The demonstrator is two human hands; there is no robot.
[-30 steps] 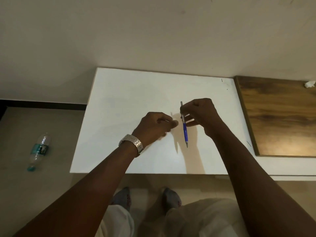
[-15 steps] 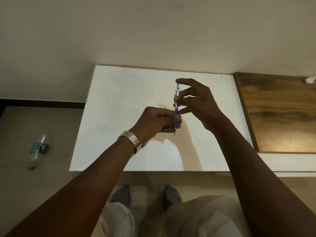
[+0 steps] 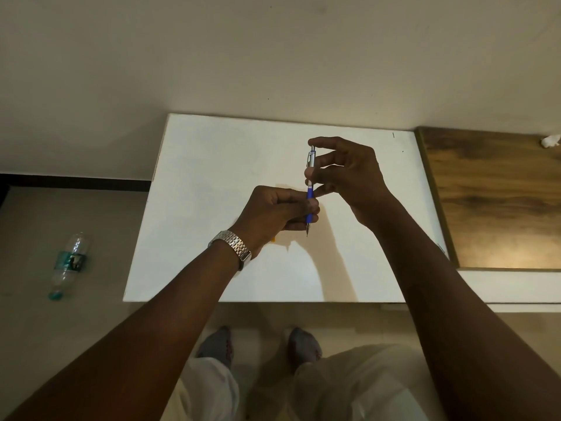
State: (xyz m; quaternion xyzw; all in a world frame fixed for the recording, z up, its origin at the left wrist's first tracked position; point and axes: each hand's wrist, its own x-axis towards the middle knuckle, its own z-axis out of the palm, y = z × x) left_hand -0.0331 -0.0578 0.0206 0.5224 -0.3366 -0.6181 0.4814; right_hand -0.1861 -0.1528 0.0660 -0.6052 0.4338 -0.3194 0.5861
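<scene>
A blue pen with a silver upper half stands nearly upright above the white table, tip pointing down. My right hand pinches its silver top, one finger on the cap end and the thumb against the barrel. My left hand, with a metal watch on the wrist, grips the blue lower barrel between thumb and curled fingers. A small orange bit shows on the table just under my left wrist; what it is I cannot tell.
A dark wooden board lies on the table's right part, with a white crumpled scrap at its far corner. A plastic bottle lies on the floor to the left. A wall rises right behind the table.
The pen went from hanging below my right hand to upright between both hands. My left hand took hold of its blue barrel and my right hand shifted up to the silver top.
</scene>
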